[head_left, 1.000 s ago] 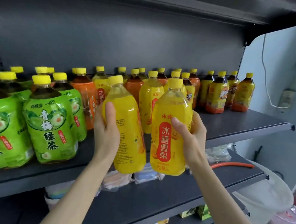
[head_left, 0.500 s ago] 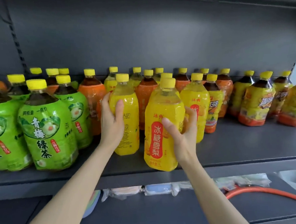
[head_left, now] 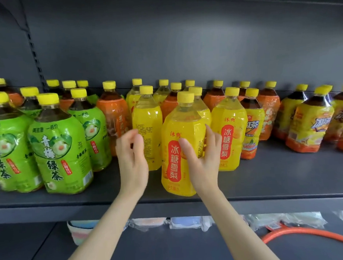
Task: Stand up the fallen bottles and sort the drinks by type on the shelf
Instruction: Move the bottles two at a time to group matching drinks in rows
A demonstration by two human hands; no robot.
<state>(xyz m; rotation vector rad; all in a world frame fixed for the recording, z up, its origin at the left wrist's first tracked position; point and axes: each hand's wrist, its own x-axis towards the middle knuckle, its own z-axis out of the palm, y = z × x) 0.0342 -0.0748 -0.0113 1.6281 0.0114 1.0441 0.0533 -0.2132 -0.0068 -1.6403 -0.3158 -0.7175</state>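
My right hand [head_left: 202, 160] grips a yellow pear-drink bottle [head_left: 176, 129] with a red label, upright near the front edge of the dark shelf [head_left: 271, 179]. My left hand [head_left: 131, 161] hovers just in front of a second yellow bottle [head_left: 147, 121], fingers loosely curled and holding nothing. That bottle stands upright a little further back. More yellow bottles [head_left: 228, 126] stand to the right. Green-tea bottles [head_left: 58, 148] fill the left, with orange-labelled tea bottles [head_left: 114, 117] behind the middle. Every bottle in view is upright.
Dark-tea bottles with yellow-orange labels [head_left: 308, 126] stand at the right end of the shelf. On the lower shelf lie plastic-wrapped packets [head_left: 148, 222] and an orange hose [head_left: 316, 237]. A slotted upright [head_left: 34, 56] runs up the back panel at left.
Both yellow bottles came up from in front of the shelf onto it. My left hand has let go of its bottle and drawn back slightly; my right hand still holds the red-labelled one.
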